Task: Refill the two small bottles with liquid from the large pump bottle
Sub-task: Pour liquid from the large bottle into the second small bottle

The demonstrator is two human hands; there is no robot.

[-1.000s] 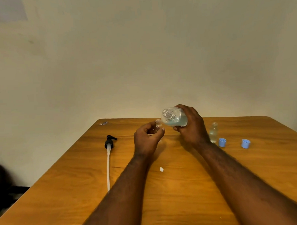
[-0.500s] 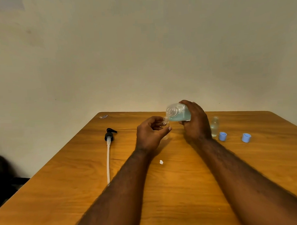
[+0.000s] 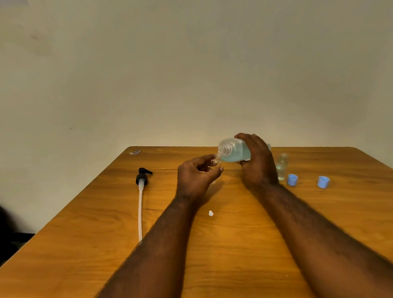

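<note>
My right hand [image 3: 257, 166] grips the large clear bottle [image 3: 233, 152] of pale blue liquid, tipped on its side with its open neck pointing left. Its neck rests just above the mouth of a small clear bottle [image 3: 215, 162], mostly hidden inside my left hand [image 3: 195, 178], which holds it above the table. The second small bottle [image 3: 282, 167] stands upright on the table just right of my right hand, without a cap. The black pump head with its long white tube [image 3: 140, 195] lies on the table to the left.
Two light blue caps [image 3: 292, 179] [image 3: 323, 181] sit on the wooden table [image 3: 239, 247] right of the standing bottle. A small white scrap [image 3: 211, 213] lies between my forearms. A sticker [image 3: 135, 152] sits at the table's far left corner. A plain wall stands behind.
The large bottle has tilted further down and moved left, so its neck now meets the small bottle's mouth. My left hand has stayed near the same spot.
</note>
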